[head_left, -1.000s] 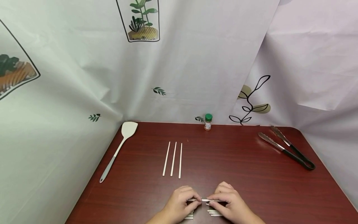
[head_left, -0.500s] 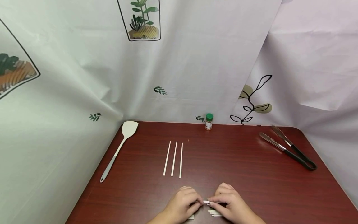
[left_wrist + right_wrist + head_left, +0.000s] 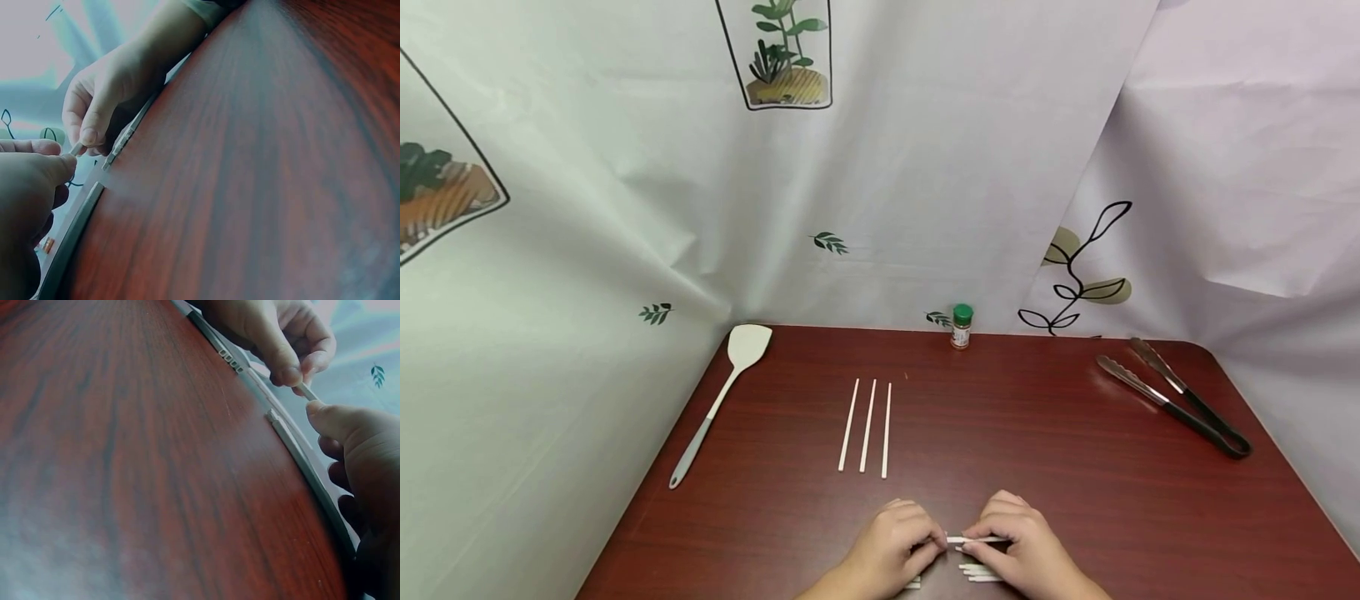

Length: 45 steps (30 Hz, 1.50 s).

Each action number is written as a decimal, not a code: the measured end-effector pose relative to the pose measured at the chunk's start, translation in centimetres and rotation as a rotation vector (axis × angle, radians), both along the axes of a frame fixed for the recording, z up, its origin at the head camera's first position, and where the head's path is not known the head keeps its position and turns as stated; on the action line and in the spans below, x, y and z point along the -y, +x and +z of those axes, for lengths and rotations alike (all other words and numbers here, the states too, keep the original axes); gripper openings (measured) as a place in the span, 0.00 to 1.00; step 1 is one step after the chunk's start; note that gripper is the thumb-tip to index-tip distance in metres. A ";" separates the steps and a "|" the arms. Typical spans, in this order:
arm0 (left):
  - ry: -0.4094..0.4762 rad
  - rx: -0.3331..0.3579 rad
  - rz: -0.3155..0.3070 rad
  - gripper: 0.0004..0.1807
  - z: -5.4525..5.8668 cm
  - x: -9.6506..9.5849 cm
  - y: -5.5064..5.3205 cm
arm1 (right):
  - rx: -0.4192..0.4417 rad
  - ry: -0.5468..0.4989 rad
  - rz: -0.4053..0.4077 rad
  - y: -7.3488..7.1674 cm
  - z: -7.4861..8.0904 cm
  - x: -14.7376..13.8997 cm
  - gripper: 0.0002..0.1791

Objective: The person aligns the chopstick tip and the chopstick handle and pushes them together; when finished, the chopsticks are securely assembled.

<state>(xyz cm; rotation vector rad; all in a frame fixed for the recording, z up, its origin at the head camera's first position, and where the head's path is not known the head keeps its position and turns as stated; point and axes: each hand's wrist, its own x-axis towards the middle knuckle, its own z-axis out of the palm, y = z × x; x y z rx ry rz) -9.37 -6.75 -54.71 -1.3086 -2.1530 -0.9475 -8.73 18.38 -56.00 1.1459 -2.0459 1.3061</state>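
A thin white stick (image 3: 956,540) is held level above the table's near side, pinched at both hands. My left hand (image 3: 893,540) grips its left end between thumb and fingertips. My right hand (image 3: 1022,542) pinches it further right with thumb and index finger, and the stick runs on behind that thumb. In the right wrist view, only a short piece of the stick (image 3: 308,392) shows between the fingertips. Below the right hand lie several more white sticks (image 3: 979,572) side by side. Stick ends (image 3: 914,582) also show under the left hand, mostly hidden.
Three white sticks (image 3: 867,426) lie in a row on the dark red table (image 3: 1000,433). A white spatula (image 3: 747,346) lies at the left, a green-capped spice jar (image 3: 961,327) stands at the back, and tongs (image 3: 1176,400) lie spread at the right. Patterned cloth hangs behind.
My left hand has shifted slightly right, and the stick no longer shows behind its fingers. The right hand has stayed nearly in place. The head view has drifted a little.
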 end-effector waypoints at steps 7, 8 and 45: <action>0.018 0.012 -0.024 0.09 0.3 -0.1 0.0 | 0.011 -0.007 0.030 -0.1 0.0 0.1 0.23; 0.020 0.015 -0.026 0.08 0.4 -0.2 0.0 | 0.014 -0.007 0.031 -0.1 -0.1 0.1 0.23; -0.089 0.134 -0.238 0.16 -0.1 0.2 -0.3 | 0.783 -0.208 -0.194 -1.8 2.2 -2.1 0.26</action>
